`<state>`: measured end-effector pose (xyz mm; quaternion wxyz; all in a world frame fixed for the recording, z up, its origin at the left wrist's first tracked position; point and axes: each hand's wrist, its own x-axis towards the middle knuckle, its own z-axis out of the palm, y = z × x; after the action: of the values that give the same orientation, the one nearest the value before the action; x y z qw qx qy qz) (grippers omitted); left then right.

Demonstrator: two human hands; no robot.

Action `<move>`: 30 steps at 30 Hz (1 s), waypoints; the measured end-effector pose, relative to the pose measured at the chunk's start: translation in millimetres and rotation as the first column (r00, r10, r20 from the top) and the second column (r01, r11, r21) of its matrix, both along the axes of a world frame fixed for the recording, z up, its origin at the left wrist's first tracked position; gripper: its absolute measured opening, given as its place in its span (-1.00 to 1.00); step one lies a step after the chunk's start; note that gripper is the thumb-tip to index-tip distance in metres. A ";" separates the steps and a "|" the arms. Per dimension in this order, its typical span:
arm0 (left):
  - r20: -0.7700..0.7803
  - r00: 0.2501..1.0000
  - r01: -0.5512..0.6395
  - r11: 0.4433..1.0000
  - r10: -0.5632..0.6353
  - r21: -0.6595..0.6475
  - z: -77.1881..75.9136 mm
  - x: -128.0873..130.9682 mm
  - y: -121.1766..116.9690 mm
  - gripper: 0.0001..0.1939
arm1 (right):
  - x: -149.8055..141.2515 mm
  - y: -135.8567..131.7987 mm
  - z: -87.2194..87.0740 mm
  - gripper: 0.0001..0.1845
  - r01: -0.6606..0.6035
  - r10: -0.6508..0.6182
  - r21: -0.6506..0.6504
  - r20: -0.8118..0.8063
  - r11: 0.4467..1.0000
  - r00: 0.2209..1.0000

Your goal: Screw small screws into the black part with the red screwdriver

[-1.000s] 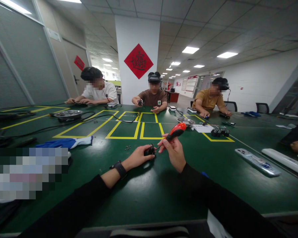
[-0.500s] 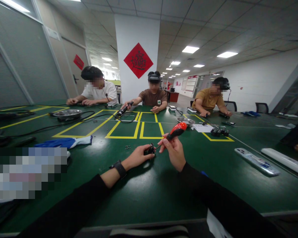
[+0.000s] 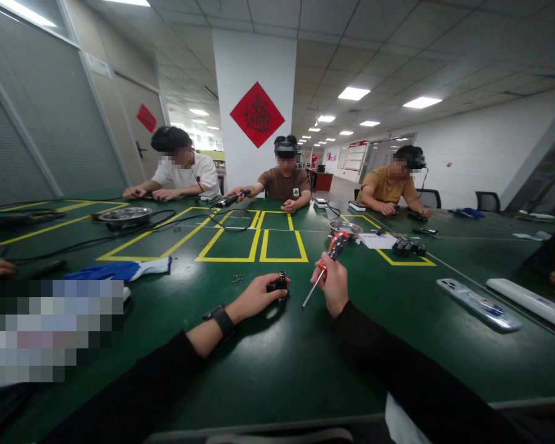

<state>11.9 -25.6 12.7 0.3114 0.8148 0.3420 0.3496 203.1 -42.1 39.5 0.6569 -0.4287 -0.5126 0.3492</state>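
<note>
My left hand (image 3: 261,292) is closed around a small black part with a metal top (image 3: 282,281), low over the green table (image 3: 259,382). My fingers cover much of that part, so its kind does not show. In my right hand (image 3: 332,285) is a red-and-black screwdriver (image 3: 338,245), gripped near the lower end of its handle. Its shaft slants down and left, and the tip is apart from the black part. Several tiny screws or similar bits (image 3: 237,279) lie just beyond my left hand.
A blue-and-white glove (image 3: 120,267) lies left. On the right are a phone (image 3: 478,304), a long white case (image 3: 531,301) and several black parts (image 3: 409,246). Metal bowls (image 3: 124,214) and cables lie farther off. Three people sit opposite, one holding a black tool (image 3: 232,199).
The screwdriver has swung away from the black part, its tip now pointing down and left. My left hand stays in nearly the same place. A person's hand has appeared at the left edge.
</note>
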 end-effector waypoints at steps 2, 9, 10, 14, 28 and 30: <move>-0.010 1.000 -0.016 0.998 0.016 0.062 0.0 -0.2 0.8 -0.71 | 4.6 7.3 -5.8 -0.51 -0.023 0.085 -0.179 0.346 0.984 0.934; 0.023 0.998 -0.061 0.995 0.059 0.077 -7.2 1.4 5.1 -0.71 | -2.8 2.8 -17.5 -0.49 0.156 0.149 -0.219 0.919 0.963 0.366; 0.055 0.997 -0.060 0.997 0.057 0.057 -8.0 1.8 5.0 -0.68 | -4.8 0.9 -17.4 -0.48 0.188 0.141 -0.198 0.951 0.962 0.276; 0.111 0.994 -0.025 0.999 0.023 0.023 -6.6 2.0 2.8 -0.59 | -9.2 -3.7 -14.5 -0.46 0.198 0.182 -0.211 0.971 0.957 0.154; 0.005 0.995 -0.103 0.991 0.103 0.080 -0.8 0.3 -0.2 -0.75 | 4.0 -26.4 99.4 -0.61 -0.086 0.446 -0.466 0.754 0.881 0.482; -0.005 0.994 -0.111 0.991 0.111 0.079 1.0 0.0 -1.6 -0.75 | 7.4 -82.5 105.3 -0.65 -0.349 0.647 -0.547 0.594 0.760 0.477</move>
<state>11.9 -27.2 13.7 0.2576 0.8077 0.3742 0.3758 210.5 -124.6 144.8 0.1586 -0.4714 -0.7692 0.4013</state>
